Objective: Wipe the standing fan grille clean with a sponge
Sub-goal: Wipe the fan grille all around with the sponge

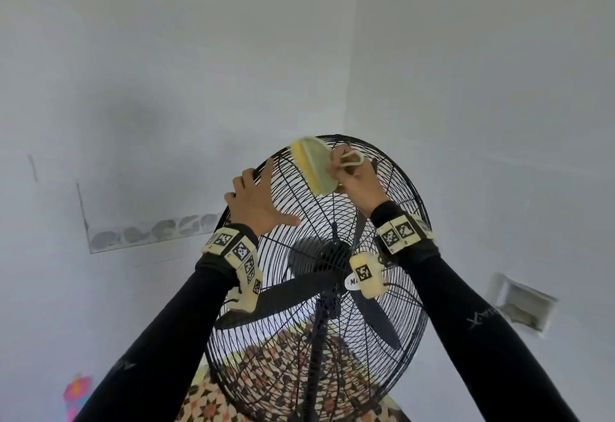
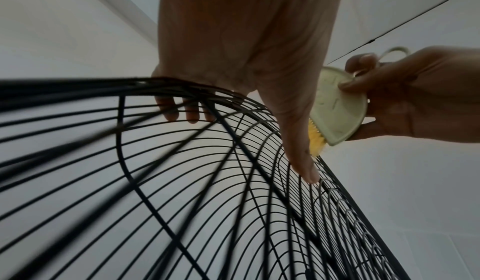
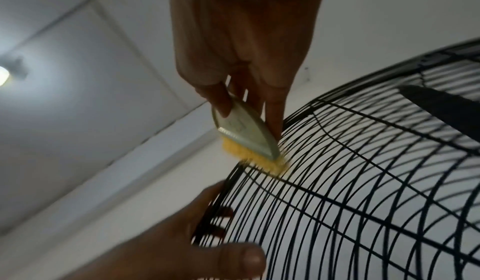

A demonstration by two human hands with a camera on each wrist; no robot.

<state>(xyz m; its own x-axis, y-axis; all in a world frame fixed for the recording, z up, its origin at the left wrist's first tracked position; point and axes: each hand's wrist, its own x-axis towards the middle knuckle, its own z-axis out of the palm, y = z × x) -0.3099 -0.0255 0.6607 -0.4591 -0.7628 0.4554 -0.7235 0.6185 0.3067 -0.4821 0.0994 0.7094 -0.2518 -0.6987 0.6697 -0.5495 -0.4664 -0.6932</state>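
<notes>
**Two hands on the fan grille, sponge at the top rim**

Both hands work near twelve o'clock on the grille (image 1: pixel 319 255). The right hand (image 1: pixel 357 178) pinches the sponge (image 1: pixel 314 165) by its stiff pale-green backing, the yellow pad touching the wires; that hard back is the place to hold, since the pad looks soft and light. The left hand (image 1: pixel 258 198), fingers spread, hooks over the rim at ten o'clock. Thin black wire probably flexes, so steadying helps.
</notes>
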